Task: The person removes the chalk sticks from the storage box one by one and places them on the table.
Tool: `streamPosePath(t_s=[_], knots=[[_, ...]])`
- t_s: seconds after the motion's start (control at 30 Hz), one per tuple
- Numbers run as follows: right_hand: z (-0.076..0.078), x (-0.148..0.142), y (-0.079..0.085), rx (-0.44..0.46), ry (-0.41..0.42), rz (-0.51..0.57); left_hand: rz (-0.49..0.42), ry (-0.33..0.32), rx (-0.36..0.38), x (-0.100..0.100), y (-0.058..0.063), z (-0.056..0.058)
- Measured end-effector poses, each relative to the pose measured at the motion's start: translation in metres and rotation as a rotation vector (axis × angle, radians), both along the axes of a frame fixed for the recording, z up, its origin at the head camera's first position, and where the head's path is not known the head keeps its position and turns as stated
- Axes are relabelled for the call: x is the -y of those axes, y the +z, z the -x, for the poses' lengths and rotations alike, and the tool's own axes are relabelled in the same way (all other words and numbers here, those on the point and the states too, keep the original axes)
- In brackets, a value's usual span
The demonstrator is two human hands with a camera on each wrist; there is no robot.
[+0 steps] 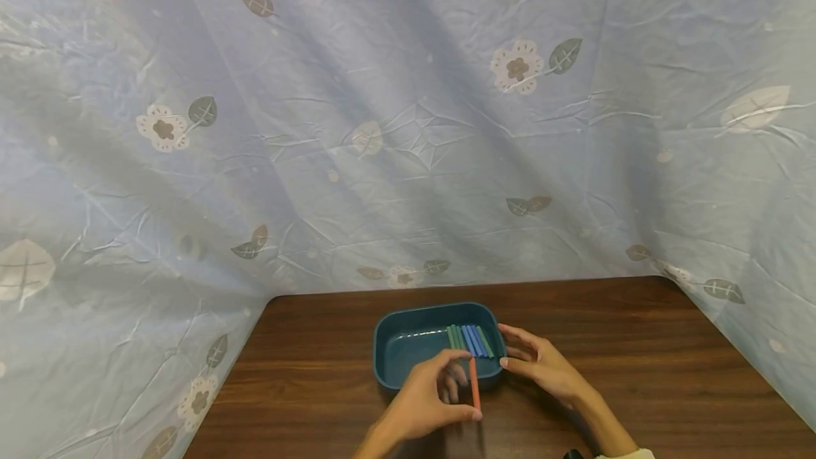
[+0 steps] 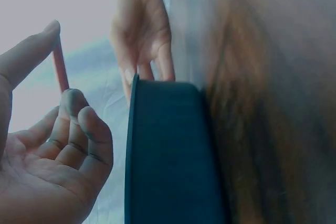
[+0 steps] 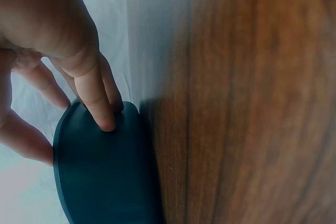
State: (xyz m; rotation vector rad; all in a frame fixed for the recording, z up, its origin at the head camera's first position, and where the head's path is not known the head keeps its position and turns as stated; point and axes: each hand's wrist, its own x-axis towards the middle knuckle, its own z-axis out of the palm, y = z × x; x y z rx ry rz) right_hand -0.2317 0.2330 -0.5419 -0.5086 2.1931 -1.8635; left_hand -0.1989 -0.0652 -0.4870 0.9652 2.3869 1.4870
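My left hand (image 1: 423, 395) pinches a thin orange stick (image 1: 474, 384) by its two ends, between thumb and forefinger, over the near side of a dark teal rectangular tub (image 1: 414, 314). Its other fingers curl loosely, as the left wrist view shows. Inside the tub, at the right, several green sticks (image 1: 455, 336) and blue sticks (image 1: 474, 341) lie side by side in a row. My right hand (image 1: 545, 367) rests at the tub's right end. In the right wrist view, its extended fingers (image 3: 94, 95) touch the outer wall while the thumb is at the rim.
The tub stands on a dark brown wooden table (image 1: 306, 360). Behind the table and along its sides hangs a pale sheet (image 1: 408, 183) printed with leaves and flowers. A light sleeve cuff (image 1: 627, 454) shows at the right forearm.
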Motion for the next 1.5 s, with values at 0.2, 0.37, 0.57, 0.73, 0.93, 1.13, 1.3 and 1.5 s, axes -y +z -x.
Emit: streamPosePath(t_s=[0.2,0.37,0.57,0.73,0.93,1.13,1.3,1.5], knots=[[0.0,0.0,0.0,0.001,-0.005,-0.018,-0.048,-0.059,-0.003,-0.002,-0.007,-0.012],[0.0,0.001,0.0,0.003,-0.001,-0.014,-0.087,-0.105,0.009,-0.003,-0.016,-0.02],[-0.001,0.0,-0.001,-0.002,0.004,-0.012,-0.064,-0.181,0.014,-0.003,-0.026,-0.023],[-0.001,0.0,0.0,0.001,0.002,-0.002,-0.005,-0.215,0.043,-0.005,-0.03,-0.022],[0.0,0.0,0.002,0.003,-0.005,-0.006,0.073,-0.256,0.107,-0.005,-0.041,-0.016],[-0.001,-0.001,0.004,-0.001,-0.007,-0.019,0.157,-0.335,0.03,-0.007,-0.1,0.007],[-0.001,0.0,0.003,0.0,-0.009,-0.007,0.175,-0.331,0.061,-0.006,-0.127,0.015],[-0.001,0.001,0.003,0.006,-0.007,0.008,0.295,-0.243,0.006,-0.007,-0.127,0.007]])
